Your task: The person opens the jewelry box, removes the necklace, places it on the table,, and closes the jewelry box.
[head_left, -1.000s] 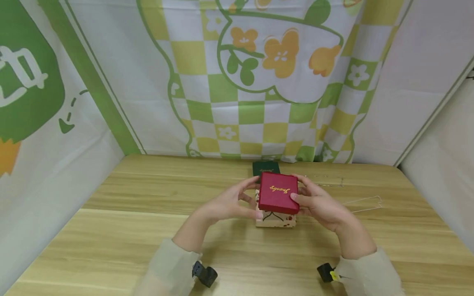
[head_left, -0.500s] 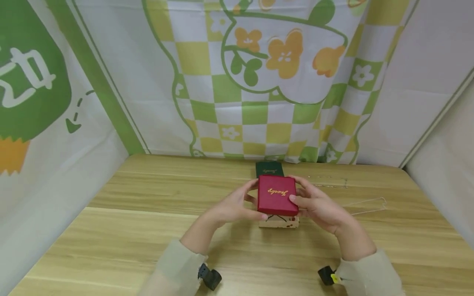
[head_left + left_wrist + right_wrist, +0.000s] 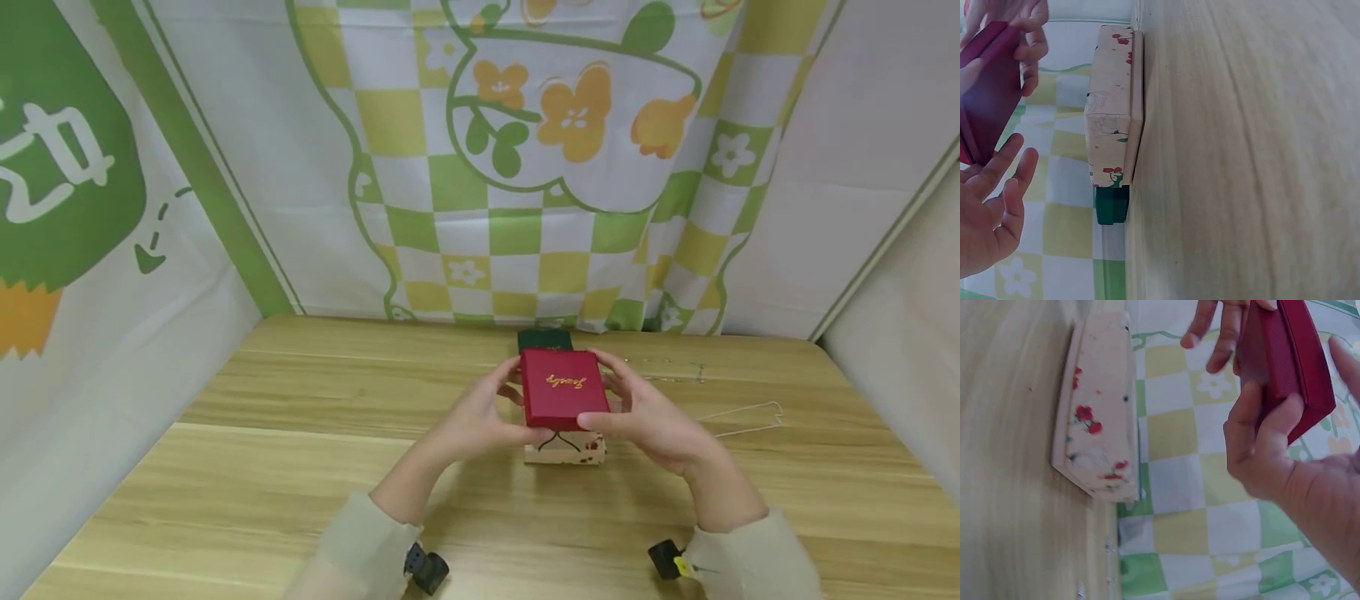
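A red jewelry box with gold lettering on its lid is held up between my two hands, above a cream box with cherry prints. My left hand holds its left side, thumb at the near edge. On the opposite side, my right hand grips it with the thumb on the near top corner and fingers behind and under. The right wrist view shows the red box's lid seam, with the lid on. The cherry-print box rests on the table, apart from the red one.
A dark green box stands behind the cherry-print one, partly hidden. Thin chain jewelry lies to the right at the back, with a necklace nearer. A patterned curtain hangs behind the wooden table.
The red box has shifted slightly up and back, and more of the cherry-print box shows beneath it. My right thumb has moved from the lid's right edge to its near corner.
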`<state>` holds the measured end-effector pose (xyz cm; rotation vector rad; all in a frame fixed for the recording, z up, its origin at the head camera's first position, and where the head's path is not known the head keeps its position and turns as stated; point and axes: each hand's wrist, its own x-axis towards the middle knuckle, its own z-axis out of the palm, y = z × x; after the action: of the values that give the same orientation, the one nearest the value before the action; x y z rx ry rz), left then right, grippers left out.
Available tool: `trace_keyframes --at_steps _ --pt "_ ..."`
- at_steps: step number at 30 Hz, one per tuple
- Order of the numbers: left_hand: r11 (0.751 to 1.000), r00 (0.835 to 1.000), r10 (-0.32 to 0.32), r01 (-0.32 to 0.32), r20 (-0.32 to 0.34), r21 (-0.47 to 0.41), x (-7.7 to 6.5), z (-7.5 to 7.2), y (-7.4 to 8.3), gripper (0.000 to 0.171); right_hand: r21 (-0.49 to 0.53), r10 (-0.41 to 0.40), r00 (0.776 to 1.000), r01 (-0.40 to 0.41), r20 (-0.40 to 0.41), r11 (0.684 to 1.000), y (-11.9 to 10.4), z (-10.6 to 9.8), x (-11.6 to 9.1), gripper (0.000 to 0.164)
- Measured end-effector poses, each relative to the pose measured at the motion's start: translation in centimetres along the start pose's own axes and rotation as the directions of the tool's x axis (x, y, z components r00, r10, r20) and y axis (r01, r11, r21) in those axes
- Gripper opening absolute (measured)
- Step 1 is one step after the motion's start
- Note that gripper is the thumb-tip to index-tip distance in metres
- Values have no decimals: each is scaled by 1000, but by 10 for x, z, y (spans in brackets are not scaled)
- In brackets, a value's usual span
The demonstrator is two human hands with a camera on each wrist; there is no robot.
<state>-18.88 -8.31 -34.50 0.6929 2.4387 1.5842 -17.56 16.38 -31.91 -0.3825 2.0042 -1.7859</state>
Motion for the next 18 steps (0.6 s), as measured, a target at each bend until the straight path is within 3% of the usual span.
trace_keyframes --at_steps 4,10,18 --pt "1000 999 -2 2 -33 -10 0 1 2 91 -51 -73 997 73 -4 996 0 0 -1 99" --pt "1000 1000 -9 9 -27 -3 -1 -3 5 92 -142 -146 988 138 -49 980 2 4 2 102" --pt "999 1000 -15 16 -14 45 -3 -6 9 87 -188 -210 973 190 -95 964 2 6 2 91"
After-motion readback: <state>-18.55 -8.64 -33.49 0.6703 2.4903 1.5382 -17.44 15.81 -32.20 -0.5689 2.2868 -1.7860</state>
